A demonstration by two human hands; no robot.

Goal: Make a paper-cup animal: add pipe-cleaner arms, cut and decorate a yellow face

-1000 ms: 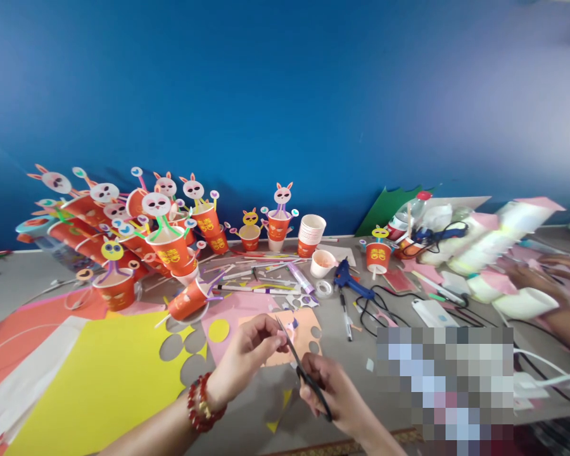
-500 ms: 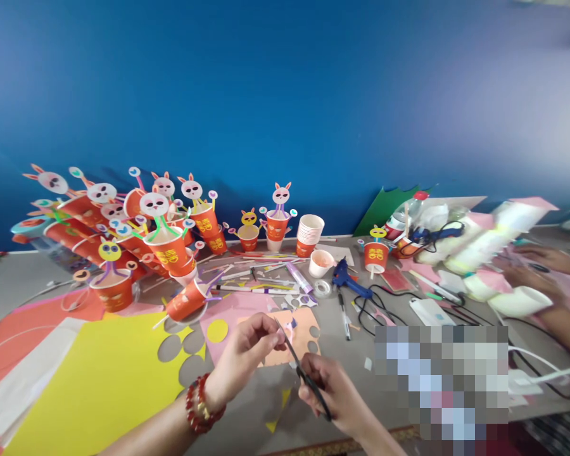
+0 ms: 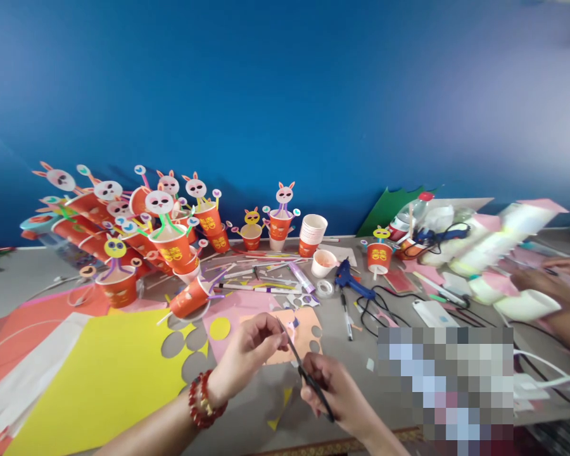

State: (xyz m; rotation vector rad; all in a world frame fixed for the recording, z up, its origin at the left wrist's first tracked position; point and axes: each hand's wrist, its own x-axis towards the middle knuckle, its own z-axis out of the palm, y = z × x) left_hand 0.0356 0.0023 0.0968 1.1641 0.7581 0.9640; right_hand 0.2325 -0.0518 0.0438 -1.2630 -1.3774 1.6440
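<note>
Black-handled scissors [image 3: 316, 391] are gripped in my right hand [image 3: 333, 391], blades pointing up and left. Their tips reach the fingertips of my left hand [image 3: 247, 348], which are pinched together; whatever small piece they hold is too hidden to name. A red bead bracelet [image 3: 202, 405] circles my left wrist. Beneath both hands lies an orange paper sheet [image 3: 308, 320] with round holes cut in it. To the left are a pink sheet [image 3: 213, 316], a yellow paper disc [image 3: 219, 329] and a large yellow sheet [image 3: 95, 380]. Yellow scraps [image 3: 279, 411] lie below my hands.
Red paper cups with rabbit faces [image 3: 171, 244] crowd the left. A cup stack [image 3: 312, 235], a tape roll [image 3: 325, 289], a blue glue gun [image 3: 354, 282] and a pen [image 3: 346, 316] stand or lie ahead. At right are a phone [image 3: 433, 314], cables and another person's hand [image 3: 541, 285].
The whole scene has shifted slightly rightward in view. My hands and the scissors keep nearly the same pose. The other person's hands at the right have moved a little.
</note>
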